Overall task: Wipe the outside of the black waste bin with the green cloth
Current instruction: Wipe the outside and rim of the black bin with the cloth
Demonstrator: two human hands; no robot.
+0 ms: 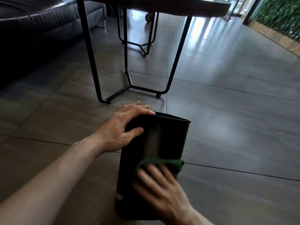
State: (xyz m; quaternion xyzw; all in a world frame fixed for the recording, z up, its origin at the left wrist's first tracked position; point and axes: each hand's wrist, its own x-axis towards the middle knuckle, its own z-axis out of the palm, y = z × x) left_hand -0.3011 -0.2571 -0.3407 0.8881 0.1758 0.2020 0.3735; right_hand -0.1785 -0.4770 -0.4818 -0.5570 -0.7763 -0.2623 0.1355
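The black waste bin (162, 137) lies on its side on the tiled floor, its open mouth turned away from me. My left hand (123, 127) grips the bin's far left part near the rim, thumb across the upper side and fingers curled over the left edge. The green cloth (172, 164) lies flat on the bin's upper side. My right hand (160, 189) presses on the cloth with fingers spread; it is blurred by motion. Part of the cloth is hidden under that hand.
A round dark table on thin black metal legs (172, 73) stands just beyond the bin. A dark leather sofa (32, 30) fills the far left. A green plant wall (279, 15) runs along the far right. Grey floor tiles (235, 127) spread out to the right.
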